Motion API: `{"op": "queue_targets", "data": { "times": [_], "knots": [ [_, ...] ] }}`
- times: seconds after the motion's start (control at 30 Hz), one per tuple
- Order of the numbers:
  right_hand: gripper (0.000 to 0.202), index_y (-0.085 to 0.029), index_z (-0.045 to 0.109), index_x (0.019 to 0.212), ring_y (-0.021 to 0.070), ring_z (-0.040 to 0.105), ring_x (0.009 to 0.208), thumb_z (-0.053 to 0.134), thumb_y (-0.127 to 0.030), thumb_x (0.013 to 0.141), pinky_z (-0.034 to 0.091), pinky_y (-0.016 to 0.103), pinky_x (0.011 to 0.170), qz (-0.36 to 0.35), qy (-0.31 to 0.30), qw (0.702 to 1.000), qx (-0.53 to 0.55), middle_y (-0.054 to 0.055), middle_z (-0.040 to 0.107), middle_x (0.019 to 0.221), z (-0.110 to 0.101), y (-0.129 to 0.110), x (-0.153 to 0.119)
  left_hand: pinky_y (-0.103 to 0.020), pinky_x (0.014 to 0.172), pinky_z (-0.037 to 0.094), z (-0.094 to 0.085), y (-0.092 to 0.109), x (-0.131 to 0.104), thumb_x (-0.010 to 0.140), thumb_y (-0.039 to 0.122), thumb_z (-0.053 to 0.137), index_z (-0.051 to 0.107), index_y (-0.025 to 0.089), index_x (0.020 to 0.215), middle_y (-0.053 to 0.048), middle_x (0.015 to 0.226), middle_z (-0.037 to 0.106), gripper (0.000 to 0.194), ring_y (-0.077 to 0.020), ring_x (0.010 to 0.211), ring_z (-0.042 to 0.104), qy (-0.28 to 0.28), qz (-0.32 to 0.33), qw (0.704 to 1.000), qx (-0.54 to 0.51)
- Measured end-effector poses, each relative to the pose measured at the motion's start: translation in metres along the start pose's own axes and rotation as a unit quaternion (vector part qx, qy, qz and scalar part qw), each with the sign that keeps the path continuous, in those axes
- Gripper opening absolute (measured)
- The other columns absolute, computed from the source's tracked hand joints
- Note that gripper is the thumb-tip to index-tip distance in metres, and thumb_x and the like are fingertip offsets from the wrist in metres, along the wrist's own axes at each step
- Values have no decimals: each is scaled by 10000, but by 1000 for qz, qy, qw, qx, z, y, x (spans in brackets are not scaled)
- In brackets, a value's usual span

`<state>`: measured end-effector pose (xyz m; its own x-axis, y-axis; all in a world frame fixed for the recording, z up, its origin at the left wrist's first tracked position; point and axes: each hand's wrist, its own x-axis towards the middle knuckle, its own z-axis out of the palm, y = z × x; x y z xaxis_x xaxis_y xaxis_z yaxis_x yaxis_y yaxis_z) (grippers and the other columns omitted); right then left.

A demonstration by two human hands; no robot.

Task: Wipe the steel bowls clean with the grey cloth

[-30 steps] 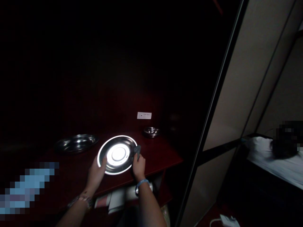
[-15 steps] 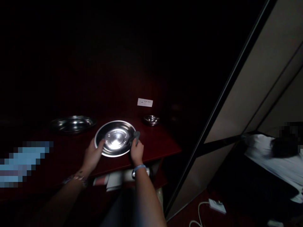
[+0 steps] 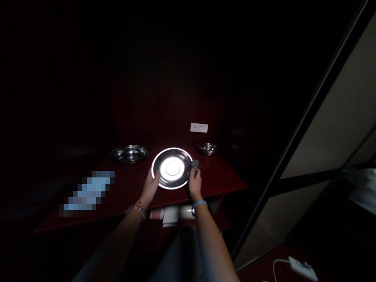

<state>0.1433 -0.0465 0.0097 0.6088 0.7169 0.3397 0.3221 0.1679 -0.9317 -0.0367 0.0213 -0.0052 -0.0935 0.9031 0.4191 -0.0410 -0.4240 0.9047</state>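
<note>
A round, shiny metal plate (image 3: 172,169) is held up over the front of the dark red desk (image 3: 217,182), tilted so its inside faces me. My left hand (image 3: 150,188) grips its left rim, thumb on the inside. At the right rim, my right hand (image 3: 195,184) is closed around a grey cloth (image 3: 193,166), which touches the plate's edge. Whether those fingers also hold the rim is hard to make out.
A wide metal dish (image 3: 129,154) stands at the back left of the desk, small metal bowls (image 3: 207,149) at the back right. A pixelated blue patch (image 3: 89,192) lies left. Below is a white roll (image 3: 186,212). A power strip (image 3: 302,268) lies on the floor by the partition (image 3: 326,137).
The view has swung left, so everything sits further right in the picture. The plate's inside now reflects more brightly. Both hands keep their hold on the plate and cloth.
</note>
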Motion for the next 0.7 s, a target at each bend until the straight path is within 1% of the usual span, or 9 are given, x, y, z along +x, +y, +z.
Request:
{"op": "queue_targets", "data": {
  "times": [0.1, 0.23, 0.37, 0.43, 0.53, 0.7],
  "knots": [
    [410, -198, 591, 1184, 238, 699, 961, 368, -467, 970, 479, 289, 810, 1, -1, 1000, 10, 117, 743, 1050, -1, -1, 0, -434, 1109, 396, 0, -1, 1, 853, 428, 560, 547, 143, 1320, -143, 1296, 626, 548, -263, 1208, 585, 3, -6, 1000, -12],
    [429, -182, 646, 1145, 237, 683, 1003, 346, -435, 971, 470, 292, 859, -15, -14, 999, 26, 134, 735, 1098, -1, 0, 2, -433, 1104, 400, 2, -3, 3, 846, 430, 567, 562, 137, 1293, -143, 1257, 644, 535, -263, 1181, 599, 15, -9, 1000, -17],
    [432, -178, 675, 1115, 239, 673, 1014, 356, -429, 967, 458, 294, 874, -17, -11, 999, 41, 137, 734, 1107, -1, 1, 4, -448, 1094, 408, 2, -3, 2, 841, 437, 572, 570, 144, 1275, -132, 1219, 663, 523, -266, 1146, 620, 14, -13, 1000, -18],
    [424, -182, 692, 1053, 241, 671, 986, 361, -431, 964, 455, 296, 856, -7, -6, 999, 44, 138, 741, 1078, 0, 2, 4, -438, 1097, 406, 2, -2, 2, 842, 434, 571, 566, 155, 1282, -124, 1233, 659, 521, -263, 1154, 617, 14, -14, 1000, -17],
    [419, -188, 702, 907, 244, 666, 897, 367, -434, 959, 453, 301, 802, 8, 4, 999, 46, 133, 753, 979, 0, 1, 3, -430, 1104, 398, 2, -2, 2, 848, 432, 565, 561, 161, 1292, -123, 1252, 652, 520, -264, 1173, 607, 13, -17, 1000, -13],
    [415, -217, 655, 740, 222, 629, 772, 342, -373, 963, 443, 302, 715, 14, 14, 998, 52, 95, 737, 850, -1, -1, 2, -428, 1100, 400, 3, -3, 2, 847, 435, 579, 574, 173, 1275, -118, 1224, 668, 502, -265, 1163, 615, 18, -19, 1000, -14]
  ]
}}
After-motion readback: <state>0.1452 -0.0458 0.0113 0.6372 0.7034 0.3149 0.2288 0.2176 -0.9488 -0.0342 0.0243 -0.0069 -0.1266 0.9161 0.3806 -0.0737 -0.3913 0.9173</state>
